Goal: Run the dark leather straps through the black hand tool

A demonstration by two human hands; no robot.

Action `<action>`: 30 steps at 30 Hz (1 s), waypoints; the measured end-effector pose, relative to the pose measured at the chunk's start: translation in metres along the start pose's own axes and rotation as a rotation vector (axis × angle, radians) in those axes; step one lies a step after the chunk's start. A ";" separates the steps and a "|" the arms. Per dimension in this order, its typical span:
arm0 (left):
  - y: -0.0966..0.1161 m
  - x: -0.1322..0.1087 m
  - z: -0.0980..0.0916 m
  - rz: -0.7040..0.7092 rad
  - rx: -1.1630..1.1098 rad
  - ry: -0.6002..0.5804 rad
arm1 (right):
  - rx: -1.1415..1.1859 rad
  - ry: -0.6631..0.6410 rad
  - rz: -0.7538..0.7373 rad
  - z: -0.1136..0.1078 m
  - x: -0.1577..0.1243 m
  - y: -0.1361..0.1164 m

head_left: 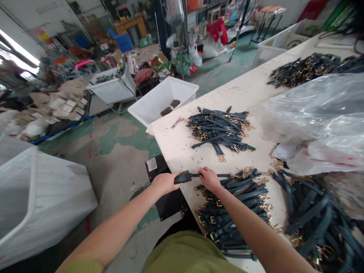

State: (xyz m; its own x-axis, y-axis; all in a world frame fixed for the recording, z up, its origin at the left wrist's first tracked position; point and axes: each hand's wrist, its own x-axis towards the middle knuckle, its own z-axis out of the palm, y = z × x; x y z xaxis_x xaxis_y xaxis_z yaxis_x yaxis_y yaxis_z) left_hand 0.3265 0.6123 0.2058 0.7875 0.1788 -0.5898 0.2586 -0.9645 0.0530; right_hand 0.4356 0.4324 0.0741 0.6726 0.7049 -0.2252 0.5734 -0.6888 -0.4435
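Note:
My left hand [166, 184] is closed around a wide dark piece [182, 177] in line with a narrow dark blue strap [195, 175]. I cannot make out whether this piece is part of the strap. My right hand [209, 179] pinches the strap just to the right, at the near edge of the table. The strap runs on rightward toward gold-coloured metal hooks. Below my right forearm lies a stack of dark blue straps [241, 204] with gold buckles and snap hooks. Another pile of straps [222, 129] lies farther up the table.
Small scissors [176, 122] lie on the white table [170, 146]. More straps [318, 212] are heaped at right, beside clear plastic sheeting [318, 110]. A white bin [167, 96] stands beyond the table edge; another large bin [59, 197] is at left. A black box [169, 203] is below the edge.

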 end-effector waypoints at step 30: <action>-0.036 -0.010 -0.009 -0.132 -0.308 0.081 | -0.659 0.029 -0.203 -0.100 0.134 0.051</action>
State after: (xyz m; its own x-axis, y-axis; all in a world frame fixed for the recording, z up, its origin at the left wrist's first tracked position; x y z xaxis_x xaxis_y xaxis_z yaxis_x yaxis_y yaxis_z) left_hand 0.3140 0.6465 0.2171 0.7747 0.3245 -0.5427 0.5079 -0.8306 0.2284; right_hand 0.6017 0.4750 0.1085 0.5287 0.8324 -0.1662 0.8479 -0.5092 0.1474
